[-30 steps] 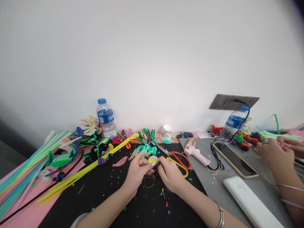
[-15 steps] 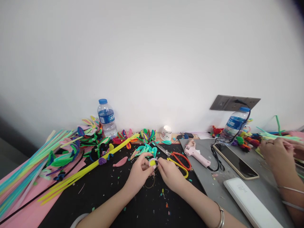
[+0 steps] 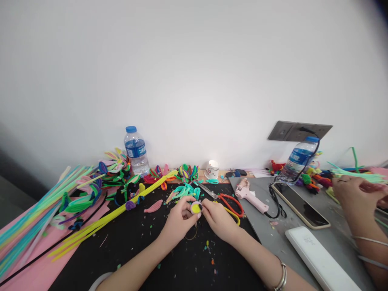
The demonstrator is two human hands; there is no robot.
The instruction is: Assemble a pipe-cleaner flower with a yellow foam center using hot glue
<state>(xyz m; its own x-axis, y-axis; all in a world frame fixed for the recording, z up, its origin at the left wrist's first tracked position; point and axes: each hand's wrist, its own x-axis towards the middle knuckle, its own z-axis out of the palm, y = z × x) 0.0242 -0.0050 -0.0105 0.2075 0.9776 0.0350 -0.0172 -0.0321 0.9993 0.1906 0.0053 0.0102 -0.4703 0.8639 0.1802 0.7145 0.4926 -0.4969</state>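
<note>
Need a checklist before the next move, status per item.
1. Left grip has the yellow-faced piece: ok, held in its fingers.
2. Right grip beside that piece: ok; whether it pinches anything: cannot tell.
3. Scissors well away from both hands: not ok, handles reach right beside the right one.
4. Pink glue gun apart from both hands: ok, lying on the grey board. Hot or cold: cannot tell.
5. Black mat free of scraps: not ok, bits scattered.
6. Co-worker's hand apart: ok, far right.
</note>
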